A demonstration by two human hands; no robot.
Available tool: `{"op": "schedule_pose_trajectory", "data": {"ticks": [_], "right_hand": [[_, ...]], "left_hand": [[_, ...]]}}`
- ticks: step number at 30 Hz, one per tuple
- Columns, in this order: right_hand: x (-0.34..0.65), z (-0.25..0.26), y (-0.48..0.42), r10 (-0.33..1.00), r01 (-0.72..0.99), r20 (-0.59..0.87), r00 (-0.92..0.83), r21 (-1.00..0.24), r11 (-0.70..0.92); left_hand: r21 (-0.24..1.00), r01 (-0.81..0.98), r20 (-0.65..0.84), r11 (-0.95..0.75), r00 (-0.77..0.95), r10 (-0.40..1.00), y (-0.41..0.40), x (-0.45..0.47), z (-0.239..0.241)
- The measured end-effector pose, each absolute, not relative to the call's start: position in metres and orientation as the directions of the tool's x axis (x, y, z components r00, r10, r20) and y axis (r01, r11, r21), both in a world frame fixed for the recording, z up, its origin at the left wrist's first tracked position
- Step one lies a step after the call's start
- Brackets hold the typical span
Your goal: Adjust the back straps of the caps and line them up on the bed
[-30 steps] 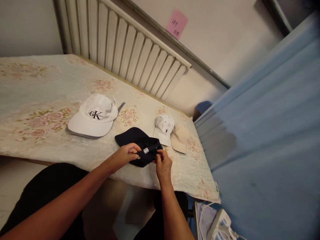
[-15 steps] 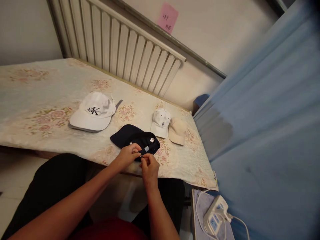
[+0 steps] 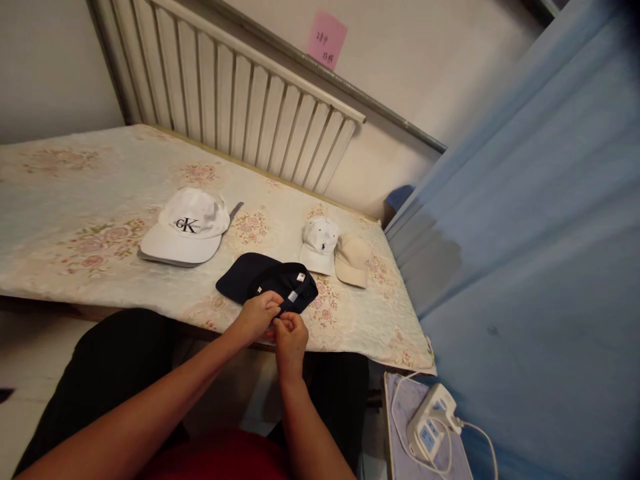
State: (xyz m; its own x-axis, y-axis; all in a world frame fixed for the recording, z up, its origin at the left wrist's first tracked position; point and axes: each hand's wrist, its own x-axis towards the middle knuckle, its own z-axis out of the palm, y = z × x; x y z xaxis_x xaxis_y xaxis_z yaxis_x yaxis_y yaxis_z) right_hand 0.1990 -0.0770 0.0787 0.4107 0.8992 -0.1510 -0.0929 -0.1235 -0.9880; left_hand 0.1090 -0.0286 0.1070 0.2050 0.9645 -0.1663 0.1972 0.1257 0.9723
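A dark navy baseball cap (image 3: 243, 277) lies tipped over near the front edge of the bed, its brim toward the left and its inside showing, with small pale labels. My left hand (image 3: 257, 317) is closed, thumb and fingers pinching the cap's near rim. Just to its right and lower, my right hand (image 3: 291, 339) is closed too, fingertips pinched together at the near end of the cap's back strap. The fingers hide most of that part. Further left sits a white cap (image 3: 193, 223) with black CK letters. Beyond the dark cap are a smaller white cap (image 3: 319, 243) and a beige cap (image 3: 353, 260), side by side.
Floral cloth (image 3: 115, 180) covers the bed. A radiator (image 3: 235, 100) runs along the wall behind it, below a pink note (image 3: 327, 40). Blue curtain (image 3: 525, 233) hangs on the right. A power strip (image 3: 431, 427) with white cords rests on a small stand at lower right.
Both hands have shifted slightly left, the right one also lower, still pinching at the dark cap's near edge. The whole view has moved a little.
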Motion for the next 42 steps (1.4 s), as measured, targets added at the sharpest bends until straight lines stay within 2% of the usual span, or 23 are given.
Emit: {"op": "schedule_pose_trajectory", "data": {"ticks": [5,15,23,30,42], "right_hand": [[0.197,0.067,-0.074,0.846,-0.247,-0.233,0.48,-0.961,-0.124],[0.207,0.068,-0.072,0.849,-0.286,-0.259,0.461,-0.949,-0.134],[0.215,0.079,-0.072,0.88,-0.3,-0.25,0.404,-0.945,-0.131],[0.224,0.08,-0.07,0.875,-0.304,-0.18,0.45,-0.952,-0.039],[0.229,0.076,-0.065,0.893,-0.186,-0.176,0.415,-0.977,-0.105]], "left_hand": [[0.961,0.238,-0.195,0.14,0.225,0.955,-0.035,0.119,0.105],[0.974,0.178,-0.19,0.139,0.311,0.931,-0.031,0.12,0.101],[0.982,0.002,-0.171,0.187,0.416,0.893,-0.022,0.112,0.106],[0.985,0.049,-0.171,0.166,0.43,0.887,-0.014,0.109,0.101],[0.981,0.17,-0.157,0.095,0.409,0.899,-0.004,0.112,0.09]]}}
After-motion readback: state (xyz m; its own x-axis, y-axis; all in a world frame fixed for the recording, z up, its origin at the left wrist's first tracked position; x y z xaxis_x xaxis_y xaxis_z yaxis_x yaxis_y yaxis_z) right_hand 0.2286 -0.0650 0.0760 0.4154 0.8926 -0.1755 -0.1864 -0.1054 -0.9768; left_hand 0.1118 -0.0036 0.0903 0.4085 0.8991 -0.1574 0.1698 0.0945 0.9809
